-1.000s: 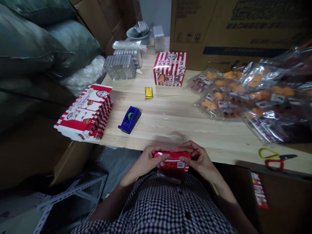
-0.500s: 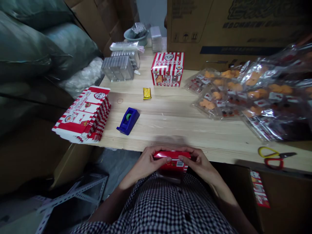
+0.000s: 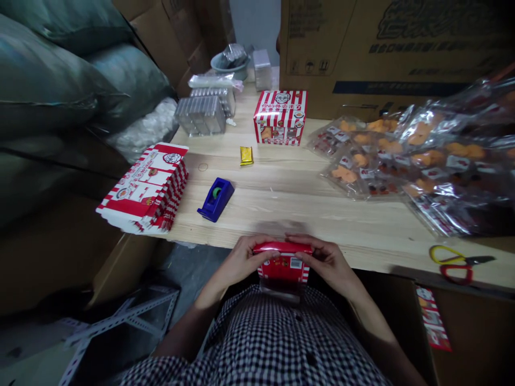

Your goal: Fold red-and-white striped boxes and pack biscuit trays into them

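Note:
A small red and white striped box point(image 3: 284, 264) is held close to my body at the table's front edge. My left hand point(image 3: 246, 260) grips its left side, thumb on the near face and fingers behind. On the right side, my right hand point(image 3: 326, 262) is closed round it in the same way, its thumb near a barcode label. The box's lower part is in shadow. Beyond my hands, a blue tape dispenser point(image 3: 216, 201) with a green core and a small yellow packet point(image 3: 246, 155) lie on the table.
A stack of flat striped cartons point(image 3: 145, 187) lies at the left edge. A finished-looking striped box point(image 3: 280, 118) stands at the back, near clear plastic cases point(image 3: 201, 116). Bagged orange pieces point(image 3: 386, 155) are heaped right; scissors point(image 3: 454, 262) rest at the front right edge.
The view has shifted slightly. My thumbs have moved outward along the box's near face, and my right fingers have lifted a little at its top edge. The box stays in both hands.

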{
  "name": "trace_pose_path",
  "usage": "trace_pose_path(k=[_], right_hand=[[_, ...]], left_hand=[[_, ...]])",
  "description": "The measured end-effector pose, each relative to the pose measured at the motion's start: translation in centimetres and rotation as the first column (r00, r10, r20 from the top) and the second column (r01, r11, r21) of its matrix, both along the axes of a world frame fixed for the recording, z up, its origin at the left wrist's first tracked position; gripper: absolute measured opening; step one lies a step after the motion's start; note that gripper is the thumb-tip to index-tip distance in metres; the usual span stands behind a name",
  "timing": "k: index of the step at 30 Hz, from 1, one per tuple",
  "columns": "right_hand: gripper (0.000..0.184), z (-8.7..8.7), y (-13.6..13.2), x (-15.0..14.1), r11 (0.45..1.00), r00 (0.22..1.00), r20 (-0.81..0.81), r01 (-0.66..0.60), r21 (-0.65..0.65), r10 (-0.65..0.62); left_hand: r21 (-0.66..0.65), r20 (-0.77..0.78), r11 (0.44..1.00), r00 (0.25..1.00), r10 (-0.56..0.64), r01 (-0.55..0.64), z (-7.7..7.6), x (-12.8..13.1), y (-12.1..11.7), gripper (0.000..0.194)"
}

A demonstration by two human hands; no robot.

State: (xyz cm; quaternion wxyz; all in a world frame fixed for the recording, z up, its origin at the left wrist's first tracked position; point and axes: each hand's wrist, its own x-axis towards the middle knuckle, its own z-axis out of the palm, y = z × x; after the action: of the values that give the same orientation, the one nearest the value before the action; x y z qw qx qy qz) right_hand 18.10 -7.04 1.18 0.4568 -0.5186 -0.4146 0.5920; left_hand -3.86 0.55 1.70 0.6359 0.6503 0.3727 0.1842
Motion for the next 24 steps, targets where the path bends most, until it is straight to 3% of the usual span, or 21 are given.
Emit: trace_pose_path(k=[4,6,7,8,10,11,13,15,17,24], right_hand=[[0.026,-0.3,1.1,0.3,0.999,0.995,0.092,0.023,0.036,-0.026],[0.023,-1.0,1.7,0.5,0.993,0.985,0.136,0.098,0.061,-0.105],[0.023,-1.4,2.0,0.6,0.987,0.977,0.149,0.143,0.073,-0.153],[0.023,-1.8,2.3,0.7,0.979,0.968,0.157,0.187,0.081,-0.197],[0.025,-2.5,2.9,0.8,0.966,0.955,0.154,0.241,0.089,-0.252],[0.026,-2.7,3.1,0.7,0.963,0.954,0.143,0.252,0.09,-0.263],[0.027,-2.9,3.5,0.6,0.962,0.956,0.126,0.255,0.095,-0.266],[0.028,-2.7,3.7,0.3,0.963,0.957,0.128,0.25,0.103,-0.262],[0.029,-2.6,3.8,0.1,0.965,0.958,0.138,0.24,0.104,-0.253],[0.028,-2.6,2.8,0.5,0.963,0.952,0.153,0.257,0.075,-0.266]], left_hand=[[0.021,0.035,0.999,0.999,-0.026,0.025,0.1,-0.4,1.7,0.036],[0.172,0.02,0.98,0.995,0.094,-0.096,0.0,-1.9,3.4,0.042],[0.286,0.002,0.935,0.976,0.218,-0.209,-0.2,-3.1,4.4,0.045],[0.402,-0.012,0.852,0.928,0.372,-0.336,-0.4,-4.4,5.6,0.048],[0.567,-0.04,0.637,0.755,0.654,-0.522,-1.2,-7.4,7.8,0.047],[0.571,-0.064,0.589,0.684,0.726,-0.571,-1.7,-8.8,8.9,0.044],[0.458,-0.132,0.632,0.655,0.744,-0.625,-2.7,-10.9,10.4,0.036],[0.331,-0.162,0.694,0.686,0.709,-0.639,-3.7,-12.0,11.3,0.033],[0.248,-0.143,0.716,0.706,0.694,-0.653,-4.3,-12.2,11.6,0.035],[-0.002,-0.002,0.66,0.66,0.751,-0.751,-5.0,-12.5,10.9,0.044]])
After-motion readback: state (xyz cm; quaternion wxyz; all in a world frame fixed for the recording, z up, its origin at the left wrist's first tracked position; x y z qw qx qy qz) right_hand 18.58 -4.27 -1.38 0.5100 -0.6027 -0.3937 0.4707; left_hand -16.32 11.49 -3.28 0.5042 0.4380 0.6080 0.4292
